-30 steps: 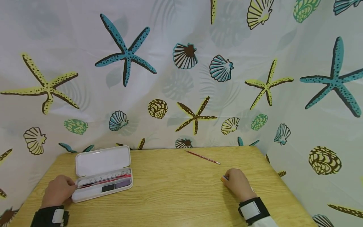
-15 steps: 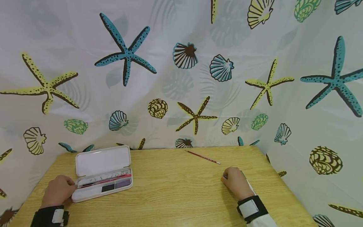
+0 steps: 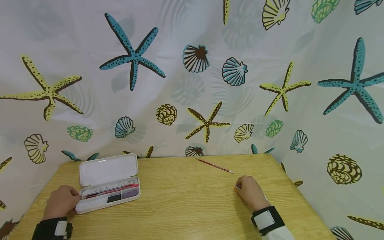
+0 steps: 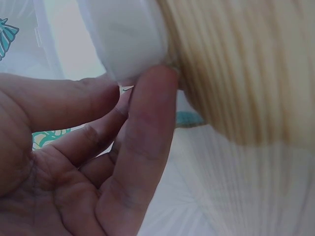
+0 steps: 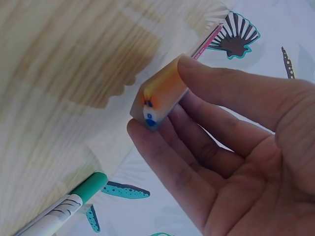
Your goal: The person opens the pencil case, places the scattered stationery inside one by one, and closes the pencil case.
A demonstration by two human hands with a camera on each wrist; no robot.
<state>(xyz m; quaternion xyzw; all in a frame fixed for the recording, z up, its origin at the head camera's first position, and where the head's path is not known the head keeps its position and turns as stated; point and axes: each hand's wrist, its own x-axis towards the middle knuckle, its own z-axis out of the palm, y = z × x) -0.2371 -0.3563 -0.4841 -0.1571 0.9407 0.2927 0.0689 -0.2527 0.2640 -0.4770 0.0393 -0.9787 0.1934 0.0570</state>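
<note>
And now my left fingers (image 4: pixel 150 113) pinch the left end of an open white rectangular case (image 3: pixel 103 173) on the wooden worktop (image 3: pixel 180 200), my right fingers (image 5: pixel 170 157), barely parted, grip a small orange-and-white block (image 5: pixel 161 96) near a green-capped white marker (image 5: pixel 64 207), and beyond lies a slim red pencil (image 3: pixel 214 166).

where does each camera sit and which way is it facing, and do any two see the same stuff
Head: worn on the head, facing forward and down at the table and patterned cloth; left hand and right hand show.
Left wrist: worn there, facing the white case; that hand's thumb, fingers and part of its palm show.
Right wrist: worn there, facing the orange block; that hand's thumb, fingers and part of its palm show.
Shared: head and left wrist both show the white case.
</note>
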